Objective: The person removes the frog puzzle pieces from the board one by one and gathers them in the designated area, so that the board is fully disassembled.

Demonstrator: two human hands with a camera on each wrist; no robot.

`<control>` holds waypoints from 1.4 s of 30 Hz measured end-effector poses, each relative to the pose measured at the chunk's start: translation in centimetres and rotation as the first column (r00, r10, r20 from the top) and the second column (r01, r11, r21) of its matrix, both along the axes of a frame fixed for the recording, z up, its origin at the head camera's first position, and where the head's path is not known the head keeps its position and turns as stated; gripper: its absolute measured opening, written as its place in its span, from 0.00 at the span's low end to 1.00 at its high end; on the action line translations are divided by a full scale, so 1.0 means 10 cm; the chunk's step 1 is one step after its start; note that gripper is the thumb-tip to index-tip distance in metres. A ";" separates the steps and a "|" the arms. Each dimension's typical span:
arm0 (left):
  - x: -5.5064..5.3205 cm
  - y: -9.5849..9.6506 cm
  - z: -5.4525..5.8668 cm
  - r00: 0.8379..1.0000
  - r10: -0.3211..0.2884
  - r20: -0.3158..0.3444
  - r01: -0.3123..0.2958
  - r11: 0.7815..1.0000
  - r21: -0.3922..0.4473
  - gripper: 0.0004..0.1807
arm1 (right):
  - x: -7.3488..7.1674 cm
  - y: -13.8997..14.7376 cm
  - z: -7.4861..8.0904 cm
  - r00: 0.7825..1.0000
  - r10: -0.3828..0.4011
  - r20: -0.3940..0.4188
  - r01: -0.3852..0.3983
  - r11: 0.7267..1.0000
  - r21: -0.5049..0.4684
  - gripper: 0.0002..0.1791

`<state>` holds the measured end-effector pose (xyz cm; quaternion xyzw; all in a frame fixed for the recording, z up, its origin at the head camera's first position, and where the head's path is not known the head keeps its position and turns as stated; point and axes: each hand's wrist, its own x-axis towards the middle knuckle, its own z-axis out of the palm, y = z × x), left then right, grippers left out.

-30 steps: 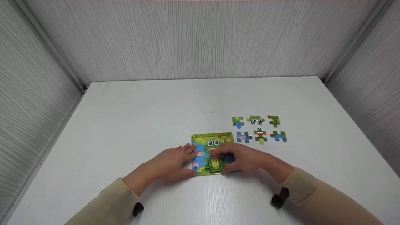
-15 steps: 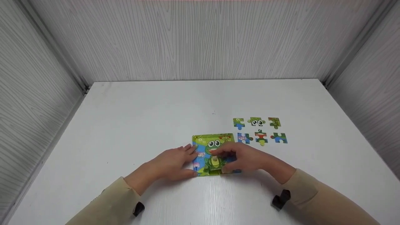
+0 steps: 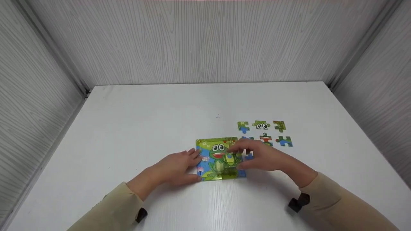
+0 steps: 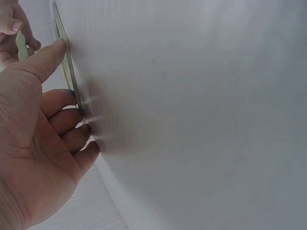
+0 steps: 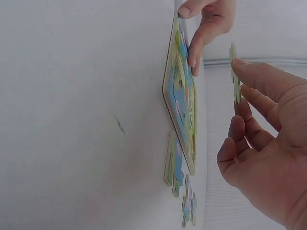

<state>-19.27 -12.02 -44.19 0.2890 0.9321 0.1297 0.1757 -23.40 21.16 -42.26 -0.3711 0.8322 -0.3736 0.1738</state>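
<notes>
A square frog jigsaw board [image 3: 205, 175] lies flat on the white table in the head view. My left hand [image 3: 175, 168] rests along its left edge, fingers extended, with the thumb at the near corner. Above the board's right side, my right hand [image 3: 261, 157] pinches a jigsaw piece [image 3: 229, 160] between thumb and fingers; yellow and green show on its face. In the right wrist view this piece [image 5: 235, 79] is edge-on and clear of the board. The right hand partly hides the board's right edge.
Several loose jigsaw pieces lie in two rows to the board's upper right, among them one with the frog's eyes [image 3: 262, 125] and a green-blue one [image 3: 284, 141]. The right hand covers part of the lower row. Pale wood-grain panels [image 3: 205, 41] enclose the table.
My right hand has lifted the piece from the lower middle of the board and moved it to the right. The left hand keeps its place at the board's edge.
</notes>
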 end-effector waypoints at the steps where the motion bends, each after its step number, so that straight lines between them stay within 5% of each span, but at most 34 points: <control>1: 0.00 0.00 0.00 1.000 0.002 0.004 -0.002 1.000 0.001 0.42 | 0.00 0.04 0.01 1.000 -0.006 -0.012 0.006 1.000 0.007 0.28; 19: 0.00 0.00 -0.04 1.000 0.006 -0.009 -0.006 1.000 0.024 0.41 | -0.01 0.77 0.01 0.984 -0.155 -0.083 0.162 0.982 0.093 0.28; 42: -0.02 0.02 -0.05 0.999 0.035 0.003 -0.035 0.999 0.003 0.42 | -0.02 1.18 -0.13 0.970 -0.241 -0.042 0.245 0.960 0.139 0.26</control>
